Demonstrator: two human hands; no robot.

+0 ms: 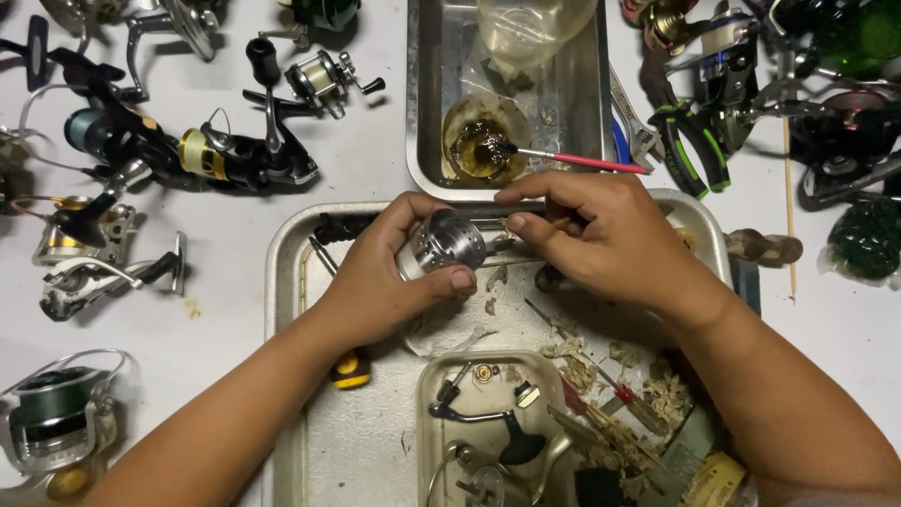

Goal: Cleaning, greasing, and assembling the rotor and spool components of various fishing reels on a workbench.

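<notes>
- The silver perforated reel spool (441, 242) sits in the grip of the left hand (389, 272), closed around it above the metal tray (282, 282).
- The right hand (601, 235), just beside that grip, pinches a thin stick (526, 228); work it gently into the spool.
- Beyond the grip, a grease cup (483, 143) holds a red brush (582, 161).

Spool (441, 242) between both hands over the near tray (282, 282), brush (572, 160) in far tray (422, 103), reels (188, 150) left.

A silver perforated spool (441, 244), lying on its side, sits above the big metal tray (282, 282), pinched from both sides.
</notes>
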